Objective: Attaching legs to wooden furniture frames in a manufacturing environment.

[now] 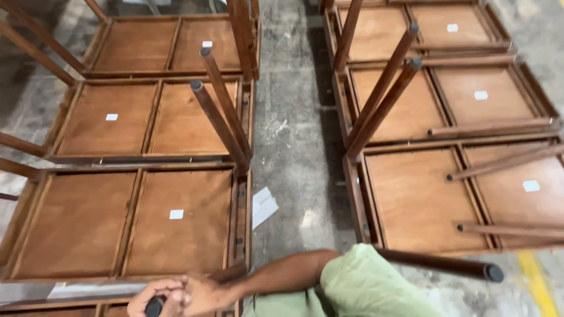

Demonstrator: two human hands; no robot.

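Both hands [170, 295] wrapped around table leg [155, 306] tip (bottom edge).

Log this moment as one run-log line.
hands: both gripping leg tip | upturned wooden tables: rows on concrete floor
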